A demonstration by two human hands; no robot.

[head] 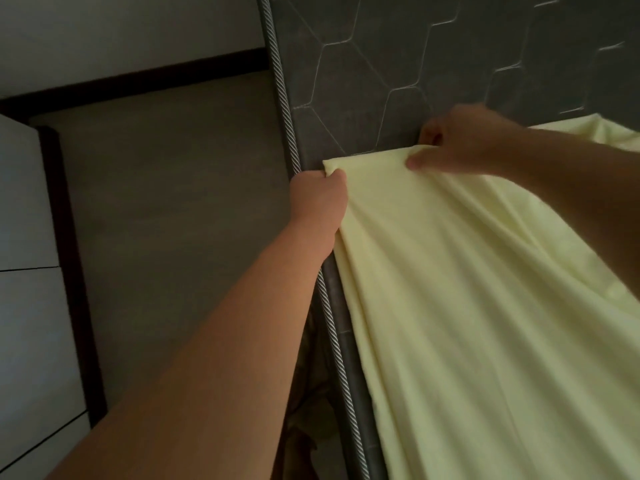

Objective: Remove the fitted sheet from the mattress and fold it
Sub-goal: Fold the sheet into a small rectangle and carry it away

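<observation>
The pale yellow fitted sheet [467,306] is seen already peeled off most of the dark grey quilted mattress [398,64], whose hexagon-stitched top lies bare beyond the sheet's far edge. That edge is gathered across the mattress near its side, where a twisted silver cord piping [287,109] runs along the border. The left hand [320,199] is clenched on the sheet's corner right at the piping, while the right hand [457,142] pinches the same edge a little further in, thumb on top and fingers tucked under the cloth.

The step in hand is judged to be the drawing back of this edge — either the last of the stripping or the start of a fold. It would be done well if the two grips were kept level and the edge held taut between them, so that the cloth is lifted rather than dragged over the piping. The slack running toward the wearer should be kept from bunching.

Much is hidden: the elastic hem cannot be made out, nor whether any other corner is hooked under the mattress, since the sheet is cut off at the right and bottom. The dim light blurs the brownish shapes beside the bed — they cannot be identified. Grey tiled floor [166,202] lies to the left.
</observation>
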